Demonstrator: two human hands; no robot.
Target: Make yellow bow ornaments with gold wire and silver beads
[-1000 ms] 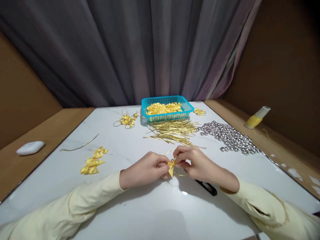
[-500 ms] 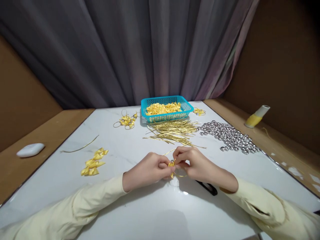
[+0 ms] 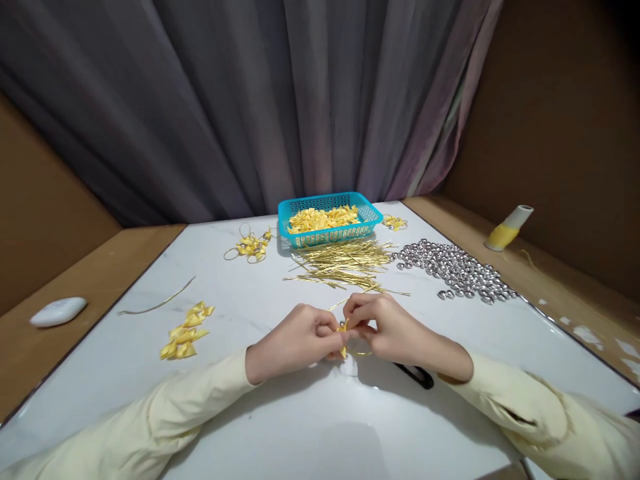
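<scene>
Both hands meet over the near middle of the table. My left hand (image 3: 307, 337) is closed, its thumb and fingers pinching a yellow ribbon bow (image 3: 343, 348). A small silver bead (image 3: 343, 325) shows at the top of the bow. My right hand (image 3: 383, 327) is closed too, its fingertips pressed against the bow from the right. A gold cord (image 3: 364, 353) curves out under the right fingers, and one end of cord sticks up behind the hands. Whether the right fingers grip the ribbon or the cord is hidden.
A blue basket (image 3: 330, 238) of yellow ribbon pieces stands at the back. Before it lie gold cords (image 3: 345, 263); silver beads (image 3: 450, 267) spread right. Yellow bows (image 3: 186, 333) lie left, near a white oval object (image 3: 59, 312). A black tool (image 3: 417, 377) lies under my right wrist.
The whole view has shifted and tilted slightly. My hands keep nearly the same pinch on the bow, with only tiny finger movement.
</scene>
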